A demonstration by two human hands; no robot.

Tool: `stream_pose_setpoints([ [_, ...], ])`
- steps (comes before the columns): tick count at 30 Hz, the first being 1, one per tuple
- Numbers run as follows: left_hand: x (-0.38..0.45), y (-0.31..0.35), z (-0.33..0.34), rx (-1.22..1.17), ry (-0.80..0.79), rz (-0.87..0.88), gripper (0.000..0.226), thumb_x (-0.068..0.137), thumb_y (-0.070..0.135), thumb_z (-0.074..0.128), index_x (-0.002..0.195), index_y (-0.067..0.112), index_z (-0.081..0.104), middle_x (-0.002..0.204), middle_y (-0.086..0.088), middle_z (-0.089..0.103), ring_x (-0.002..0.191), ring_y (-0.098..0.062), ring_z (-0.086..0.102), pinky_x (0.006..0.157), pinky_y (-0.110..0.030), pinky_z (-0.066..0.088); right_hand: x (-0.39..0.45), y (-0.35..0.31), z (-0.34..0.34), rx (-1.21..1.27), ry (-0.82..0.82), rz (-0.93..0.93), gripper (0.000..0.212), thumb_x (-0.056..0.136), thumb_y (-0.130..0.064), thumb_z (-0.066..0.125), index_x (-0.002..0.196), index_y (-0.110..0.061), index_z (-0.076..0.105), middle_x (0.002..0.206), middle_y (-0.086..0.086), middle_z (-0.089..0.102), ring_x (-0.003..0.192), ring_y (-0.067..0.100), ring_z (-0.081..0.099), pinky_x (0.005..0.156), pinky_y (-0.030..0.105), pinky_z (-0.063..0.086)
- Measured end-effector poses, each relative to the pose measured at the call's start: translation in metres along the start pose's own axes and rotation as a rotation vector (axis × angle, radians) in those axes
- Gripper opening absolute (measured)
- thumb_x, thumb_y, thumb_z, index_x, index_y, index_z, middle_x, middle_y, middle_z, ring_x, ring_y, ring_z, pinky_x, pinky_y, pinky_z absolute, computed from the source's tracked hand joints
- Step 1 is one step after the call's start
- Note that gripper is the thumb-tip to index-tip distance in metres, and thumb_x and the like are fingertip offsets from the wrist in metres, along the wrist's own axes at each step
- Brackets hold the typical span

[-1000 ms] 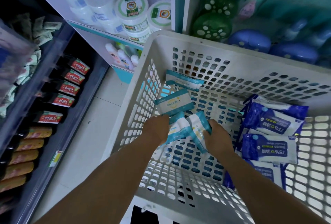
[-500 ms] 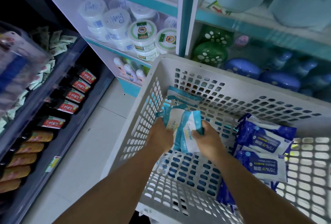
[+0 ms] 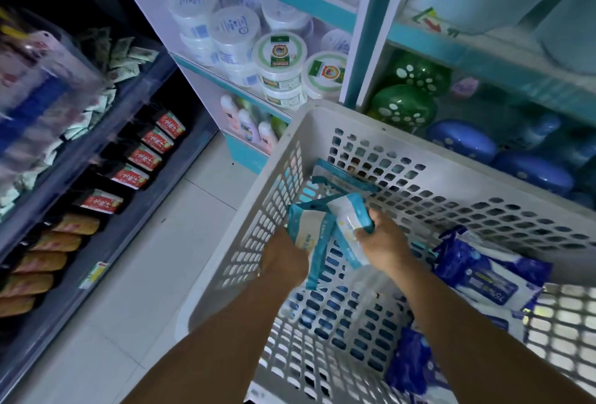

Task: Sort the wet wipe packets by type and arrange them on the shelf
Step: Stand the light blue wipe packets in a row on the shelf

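Left hand point(image 3: 283, 261): inside the white perforated plastic basket point(image 3: 419, 158), near its left wall; the fingers are curled round a teal-and-white soft wet wipe packet point(image 3: 308, 229) and grasp it from below, lifted off the basket floor.
Right hand point(image 3: 380, 242): just right of the left hand, the fingers clenched on a second teal-and-white wet wipe packet point(image 3: 350, 213), pinching its upper end; the thumb lies across the packet's face.
Held packets: the two touch and overlap between the hands, both tilted, with their teal edges fanning downward.
Remaining teal packets point(image 3: 342, 177): at least one more lies against the far wall of the basket, behind the held pair; how many are stacked there I cannot tell.
Dark blue wet wipe packets with white labels point(image 3: 483, 277): piled along the right side of the basket, well apart from the teal ones; another blue packet point(image 3: 409, 361) lies lower, near the right forearm.
Basket position: it stands in the aisle directly before the white-and-teal shelf unit point(image 3: 371, 32), its far rim close to the lower shelf.
Shelf contents: round white plastic tubs with green-and-white lids point(image 3: 279, 55) sit on the middle shelf, small pastel bottles point(image 3: 248, 126) below them, and green spotted rounded containers point(image 3: 403, 106) and blue rounded containers point(image 3: 461, 142) in the right bay.
Left side: a dark rack holds a row of black bottles with red labels point(image 3: 142, 158) and tan pouches point(image 3: 48, 242); the nearest left goods are blurred.
Floor point(image 3: 145, 274): pale tiles between the rack and the basket.
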State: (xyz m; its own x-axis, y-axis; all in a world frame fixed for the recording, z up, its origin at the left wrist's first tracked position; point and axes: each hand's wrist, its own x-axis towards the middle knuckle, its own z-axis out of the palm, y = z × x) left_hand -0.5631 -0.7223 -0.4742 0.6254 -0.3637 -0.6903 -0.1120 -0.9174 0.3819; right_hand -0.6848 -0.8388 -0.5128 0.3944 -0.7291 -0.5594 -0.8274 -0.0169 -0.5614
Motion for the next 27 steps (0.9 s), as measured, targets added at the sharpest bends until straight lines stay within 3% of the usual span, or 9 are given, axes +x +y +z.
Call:
stream_pose_setpoints([
  [3,0.004,-0.004,0.001,0.033,0.005,-0.021,0.026,0.091,0.009,0.054,0.117,0.014,0.049,0.106,-0.004,0.060,0.081,-0.018,0.052,0.064,-0.025,0.044,0.010,0.006,-0.004,-0.171,0.032,-0.047,0.033,0.093,-0.013,0.054,0.126,-0.015,0.055,0.106,0.007,0.067,0.076,0.016,0.058,0.062,0.026,0.048],
  [7,0.009,-0.007,0.002,0.067,-0.004,-0.057,0.025,0.091,0.010,0.055,0.115,0.012,0.045,0.112,-0.007,0.059,0.083,-0.018,0.049,0.068,-0.025,0.043,0.030,-0.001,0.005,-0.332,0.026,-0.194,0.044,0.092,-0.012,0.058,0.136,-0.016,0.050,0.122,0.009,0.064,0.103,0.022,0.064,0.091,0.032,0.050],
  [11,0.011,-0.008,0.001,0.070,-0.018,-0.093,0.026,0.091,0.009,0.055,0.115,0.010,0.044,0.111,-0.007,0.057,0.086,-0.019,0.049,0.071,-0.025,0.041,0.051,-0.006,0.026,-0.414,-0.003,-0.390,0.045,0.088,-0.003,0.055,0.130,-0.018,0.056,0.123,0.006,0.064,0.114,0.025,0.059,0.098,0.031,0.045],
  [15,0.012,-0.007,0.000,0.084,-0.031,-0.104,0.032,0.089,0.009,0.059,0.116,0.009,0.043,0.116,-0.008,0.057,0.105,-0.026,0.058,0.077,-0.027,0.045,0.065,-0.010,0.039,-0.581,-0.080,-0.509,0.064,0.087,-0.002,0.057,0.144,-0.023,0.038,0.151,-0.001,0.038,0.137,0.021,0.036,0.114,0.030,0.027],
  [18,0.012,-0.008,0.001,0.107,-0.029,-0.082,0.033,0.088,0.010,0.060,0.116,0.009,0.042,0.118,-0.009,0.057,0.109,-0.028,0.058,0.082,-0.031,0.048,0.075,-0.009,0.043,-0.626,-0.120,-0.460,0.078,0.086,-0.004,0.059,0.150,-0.028,0.020,0.152,-0.003,0.034,0.138,0.025,0.034,0.110,0.037,0.033],
  [20,0.012,-0.008,0.003,0.129,-0.021,-0.056,0.032,0.089,0.011,0.061,0.115,0.010,0.042,0.119,-0.009,0.057,0.110,-0.030,0.059,0.084,-0.034,0.051,0.077,-0.009,0.042,-0.705,-0.100,-0.450,0.068,0.089,-0.011,0.059,0.148,-0.024,0.027,0.144,0.000,0.047,0.134,0.025,0.039,0.107,0.036,0.036],
  [23,0.010,-0.010,0.004,0.167,-0.002,-0.003,0.034,0.088,0.011,0.062,0.117,0.010,0.042,0.120,-0.009,0.055,0.112,-0.029,0.058,0.089,-0.038,0.053,0.066,-0.006,0.038,-0.795,0.076,-0.512,0.042,0.084,-0.025,0.069,0.124,-0.017,0.058,0.123,0.006,0.061,0.119,0.026,0.051,0.098,0.037,0.043],
  [25,0.008,-0.008,0.004,0.196,0.027,0.053,0.036,0.089,0.011,0.061,0.119,0.011,0.041,0.121,-0.008,0.053,0.113,-0.027,0.057,0.088,-0.039,0.054,0.056,0.000,0.036,-0.697,0.277,-0.484,0.039,0.067,-0.026,0.084,0.102,-0.014,0.070,0.104,0.008,0.065,0.100,0.029,0.055,0.083,0.038,0.048],
  [27,0.006,-0.006,0.004,0.223,0.063,0.116,0.035,0.090,0.012,0.059,0.121,0.012,0.041,0.121,-0.008,0.051,0.112,-0.026,0.057,0.085,-0.037,0.054,0.051,0.007,0.034,-0.557,0.415,-0.416,0.045,0.060,-0.026,0.087,0.099,-0.013,0.070,0.110,0.010,0.061,0.104,0.031,0.051,0.084,0.039,0.047],
])
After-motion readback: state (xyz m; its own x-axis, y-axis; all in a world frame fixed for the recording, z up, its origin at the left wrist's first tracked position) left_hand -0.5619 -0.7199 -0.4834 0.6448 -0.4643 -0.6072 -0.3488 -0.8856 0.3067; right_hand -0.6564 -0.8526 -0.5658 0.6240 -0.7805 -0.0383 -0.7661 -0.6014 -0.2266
